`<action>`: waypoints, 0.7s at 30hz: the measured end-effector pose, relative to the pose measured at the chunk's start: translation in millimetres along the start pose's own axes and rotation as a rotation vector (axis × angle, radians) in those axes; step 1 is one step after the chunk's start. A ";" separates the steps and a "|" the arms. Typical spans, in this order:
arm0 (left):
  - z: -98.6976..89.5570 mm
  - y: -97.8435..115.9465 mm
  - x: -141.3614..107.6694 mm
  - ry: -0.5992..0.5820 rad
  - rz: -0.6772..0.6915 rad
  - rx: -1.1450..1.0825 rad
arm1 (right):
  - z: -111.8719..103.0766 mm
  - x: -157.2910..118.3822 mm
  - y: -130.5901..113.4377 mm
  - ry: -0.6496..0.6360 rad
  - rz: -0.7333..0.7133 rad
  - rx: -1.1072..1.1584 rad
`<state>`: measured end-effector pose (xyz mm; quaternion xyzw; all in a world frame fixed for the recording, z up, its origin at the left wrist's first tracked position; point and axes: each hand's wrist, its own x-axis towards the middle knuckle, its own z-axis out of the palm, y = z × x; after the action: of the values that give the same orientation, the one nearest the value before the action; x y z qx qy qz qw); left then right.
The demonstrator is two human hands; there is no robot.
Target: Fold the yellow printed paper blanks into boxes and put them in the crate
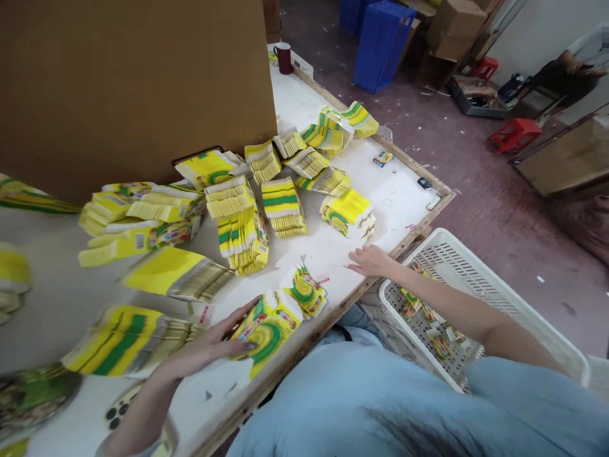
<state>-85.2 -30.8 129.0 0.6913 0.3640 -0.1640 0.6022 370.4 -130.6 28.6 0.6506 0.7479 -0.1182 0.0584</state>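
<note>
landmark: white basket (469, 263), perforated, beside the wooden edge of the white table (404, 184); small printed packets (440, 346) lay inside it.
left hand (228, 336): on the table, left of the basket; gripped the yellow-green cartons, thumb on top.
yellow-green cartons (273, 327): left of the basket, near the table edge, in the left hand's grip.
right hand (373, 261): just beyond the basket's near-left corner, over the table edge, fingers curled; could not tell whether anything was pinched. forearm crossed over the basket.
loose carton (307, 292): between held cartons and basket, swirl print up.
fanned stack (349, 212): nearest stack to the right hand, up and left of the basket.
other stacks (284, 206): farther left of the basket, yellow with green bands, several fanned.
brown box (137, 82): far left of the basket, upright behind the stacks.
mug (283, 58): dark red, well beyond the basket, at the table's far end.
red stool (518, 133): on the floor beyond the basket.
</note>
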 end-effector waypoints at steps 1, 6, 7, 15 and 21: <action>-5.0 -2.3 3.3 0.008 -0.010 0.017 | 4.7 5.5 -3.1 -0.035 -0.061 -0.032; -15.2 -10.6 14.5 -0.031 -0.020 0.067 | 0.1 29.3 20.6 -0.156 -0.342 -0.153; -15.0 -12.5 14.6 -0.041 -0.016 0.080 | -1.3 31.1 25.1 -0.171 -0.378 -0.172; -7.6 -36.7 11.0 -0.111 -0.056 0.090 | 10.6 32.2 27.6 -0.237 -0.344 -0.240; -13.3 -45.6 18.5 -0.145 -0.042 0.102 | 7.7 30.1 27.8 -0.258 -0.256 -0.224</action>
<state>-107.4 -12.1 87.0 0.6997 0.3253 -0.2445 0.5873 392.9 -100.1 11.1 0.5194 0.8191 -0.1233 0.2102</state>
